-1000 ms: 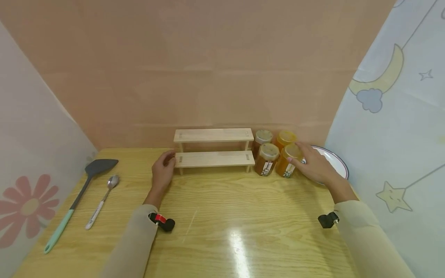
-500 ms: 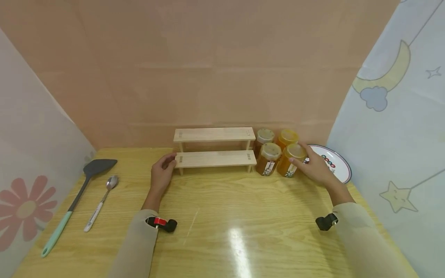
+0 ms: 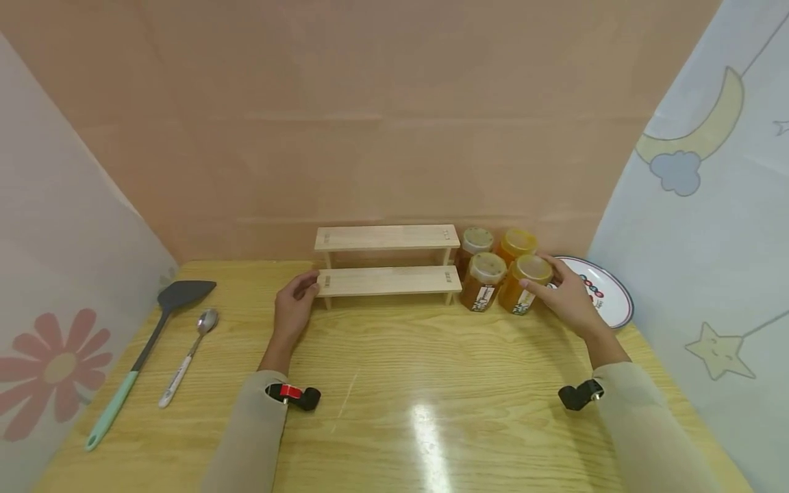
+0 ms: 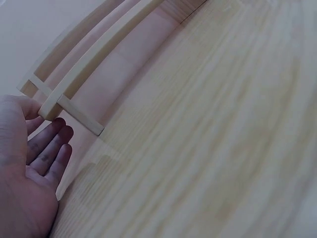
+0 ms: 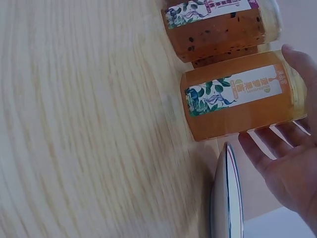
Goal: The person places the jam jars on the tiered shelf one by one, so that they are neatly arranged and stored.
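In the head view, my left hand (image 3: 292, 306) is at the left end of a two-tier wooden shelf rack (image 3: 388, 281). The left wrist view shows the thumb against the end of the lower board (image 4: 52, 106), with the other fingers bent in below it. My right hand (image 3: 570, 298) holds the front right honey-coloured jar (image 3: 516, 294), thumb on its near side by the lid and fingers round its right side. This jar (image 5: 237, 96) stands upright with a white label facing front. Beside it stands a darker jar (image 3: 477, 291) with dark specks inside.
Behind the front jars are an amber jar (image 3: 516, 241) and another dark one (image 3: 477, 238). A white plate (image 3: 619, 301) with a blue rim lies right of the right hand. Far left lie a green-handled spatula (image 3: 135, 356) and a spoon (image 3: 188, 359). A cloth wall (image 3: 382, 137) closes off the back.
The right hand's fingers have settled further round the front right jar, which sits slightly farther from the dark jar. More of the plate shows. The left hand stays at the rack; the head view shifts slightly.
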A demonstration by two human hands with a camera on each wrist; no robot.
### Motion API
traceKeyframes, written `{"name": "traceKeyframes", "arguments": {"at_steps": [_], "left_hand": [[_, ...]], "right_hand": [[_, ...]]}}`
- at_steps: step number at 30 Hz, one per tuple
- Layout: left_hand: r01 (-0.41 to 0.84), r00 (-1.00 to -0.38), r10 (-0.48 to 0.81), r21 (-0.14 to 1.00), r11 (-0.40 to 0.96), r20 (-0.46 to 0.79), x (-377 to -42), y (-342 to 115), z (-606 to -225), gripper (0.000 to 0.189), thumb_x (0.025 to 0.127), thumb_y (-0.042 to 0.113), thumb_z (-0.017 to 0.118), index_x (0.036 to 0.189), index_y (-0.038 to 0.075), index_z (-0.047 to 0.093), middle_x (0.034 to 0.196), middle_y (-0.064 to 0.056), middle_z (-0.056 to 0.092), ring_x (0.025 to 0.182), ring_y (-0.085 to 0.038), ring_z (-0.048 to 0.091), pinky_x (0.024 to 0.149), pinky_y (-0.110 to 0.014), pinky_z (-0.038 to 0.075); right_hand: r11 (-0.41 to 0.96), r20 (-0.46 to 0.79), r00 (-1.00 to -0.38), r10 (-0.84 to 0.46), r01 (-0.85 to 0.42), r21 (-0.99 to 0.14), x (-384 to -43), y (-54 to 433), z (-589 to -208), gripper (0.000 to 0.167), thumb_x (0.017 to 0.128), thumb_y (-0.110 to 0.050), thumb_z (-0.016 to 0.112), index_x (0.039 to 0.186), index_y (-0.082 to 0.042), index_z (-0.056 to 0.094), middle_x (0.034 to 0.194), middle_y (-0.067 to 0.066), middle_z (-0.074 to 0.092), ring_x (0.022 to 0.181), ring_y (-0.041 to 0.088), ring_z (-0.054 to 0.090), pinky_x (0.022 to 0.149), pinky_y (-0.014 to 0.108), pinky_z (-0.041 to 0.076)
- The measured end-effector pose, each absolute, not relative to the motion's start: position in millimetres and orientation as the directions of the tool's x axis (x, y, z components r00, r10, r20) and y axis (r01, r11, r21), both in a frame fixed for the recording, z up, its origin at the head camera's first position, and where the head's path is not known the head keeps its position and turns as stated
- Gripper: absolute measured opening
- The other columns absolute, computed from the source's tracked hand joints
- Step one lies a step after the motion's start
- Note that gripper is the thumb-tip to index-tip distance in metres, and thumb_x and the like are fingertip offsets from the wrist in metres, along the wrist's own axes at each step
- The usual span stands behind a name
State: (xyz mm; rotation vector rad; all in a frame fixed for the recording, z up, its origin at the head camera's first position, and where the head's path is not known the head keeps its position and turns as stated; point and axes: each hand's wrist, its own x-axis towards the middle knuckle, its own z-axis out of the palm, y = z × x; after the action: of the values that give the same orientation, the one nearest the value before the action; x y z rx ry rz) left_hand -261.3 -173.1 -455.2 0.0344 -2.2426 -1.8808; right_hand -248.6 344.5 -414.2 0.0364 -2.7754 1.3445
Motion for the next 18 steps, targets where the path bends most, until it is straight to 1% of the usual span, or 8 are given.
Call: {"name": "traceKeyframes", "arguments": {"at_steps": [2,4,7,9,11,15,17,18], "left_hand": [[0.122,-0.977,-0.152,0.976,0.181,0.150,-262.4,-172.2,-455.4,0.034,0.102,0.007,0.062,0.134,-0.003,0.065,0.137,-0.022,0.066,0.116,-0.007,0.061,0.094,-0.006,0.047],[0.123,-0.977,-0.148,0.976,0.181,0.151,-263.1,-171.5,-454.9,0.034,0.102,0.007,0.062,0.134,-0.003,0.065,0.137,-0.022,0.066,0.116,-0.007,0.062,0.094,-0.006,0.048],[0.117,-0.977,-0.156,0.975,0.190,0.147,-262.4,-170.6,-453.5,0.034,0.102,0.007,0.062,0.134,-0.003,0.066,0.137,-0.021,0.067,0.115,-0.006,0.062,0.093,-0.005,0.047],[0.110,-0.976,-0.161,0.975,0.194,0.143,-261.1,-170.6,-452.4,0.034,0.102,0.007,0.062,0.134,-0.003,0.065,0.137,-0.021,0.067,0.114,-0.004,0.061,0.092,-0.005,0.047],[0.107,-0.976,-0.163,0.974,0.199,0.141,-259.8,-170.7,-451.4,0.034,0.102,0.007,0.061,0.135,-0.003,0.065,0.137,-0.021,0.067,0.113,-0.003,0.061,0.092,-0.005,0.047],[0.111,-0.976,-0.164,0.972,0.206,0.146,-259.7,-171.7,-452.0,0.035,0.102,0.007,0.061,0.135,-0.005,0.064,0.138,-0.022,0.066,0.113,-0.003,0.061,0.092,-0.004,0.047],[0.110,-0.975,-0.166,0.971,0.212,0.147,-260.6,-172.7,-453.8,0.035,0.103,0.007,0.061,0.136,-0.005,0.064,0.138,-0.022,0.066,0.115,-0.005,0.062,0.092,-0.004,0.047],[0.108,-0.975,-0.169,0.972,0.210,0.145,-262.6,-173.8,-457.0,0.035,0.103,0.008,0.061,0.136,-0.004,0.064,0.138,-0.021,0.066,0.116,-0.006,0.062,0.092,-0.004,0.047]], "right_hand": [[0.613,0.067,-0.997,0.027,-0.036,-0.790,-248.6,345.5,-415.3,0.081,0.095,-0.050,0.072,0.162,-0.024,0.033,0.154,0.014,0.053,0.141,0.032,0.050,0.090,0.019,0.050],[0.608,0.081,-0.996,0.047,-0.035,-0.793,-248.8,345.9,-416.4,0.080,0.094,-0.049,0.073,0.160,-0.023,0.037,0.149,0.011,0.057,0.132,0.018,0.056,0.084,0.011,0.049],[0.593,0.098,-0.993,0.060,-0.044,-0.804,-248.7,345.8,-417.1,0.077,0.093,-0.048,0.075,0.157,-0.020,0.042,0.137,-0.001,0.062,0.116,-0.002,0.057,0.080,0.008,0.050],[0.593,0.101,-0.993,0.055,-0.048,-0.804,-247.7,345.1,-416.0,0.077,0.093,-0.047,0.075,0.157,-0.019,0.043,0.130,-0.008,0.063,0.107,-0.009,0.056,0.079,0.010,0.052],[0.590,0.095,-0.994,0.056,-0.044,-0.807,-246.1,344.1,-413.2,0.077,0.093,-0.047,0.075,0.157,-0.018,0.044,0.127,-0.010,0.063,0.100,-0.010,0.057,0.076,0.012,0.053],[0.592,0.091,-0.994,0.054,-0.041,-0.805,-242.7,341.5,-403.4,0.078,0.094,-0.045,0.075,0.158,-0.015,0.042,0.132,0.000,0.063,0.099,-0.012,0.058,0.076,0.010,0.051],[0.598,0.090,-0.995,0.054,-0.040,-0.800,-241.7,340.5,-397.6,0.079,0.095,-0.044,0.074,0.159,-0.013,0.040,0.132,-0.003,0.061,0.099,-0.015,0.056,0.077,0.008,0.050],[0.600,0.089,-0.995,0.055,-0.038,-0.799,-241.4,340.3,-394.8,0.079,0.095,-0.044,0.074,0.159,-0.013,0.040,0.130,-0.007,0.062,0.097,-0.014,0.056,0.074,0.008,0.050]]}}
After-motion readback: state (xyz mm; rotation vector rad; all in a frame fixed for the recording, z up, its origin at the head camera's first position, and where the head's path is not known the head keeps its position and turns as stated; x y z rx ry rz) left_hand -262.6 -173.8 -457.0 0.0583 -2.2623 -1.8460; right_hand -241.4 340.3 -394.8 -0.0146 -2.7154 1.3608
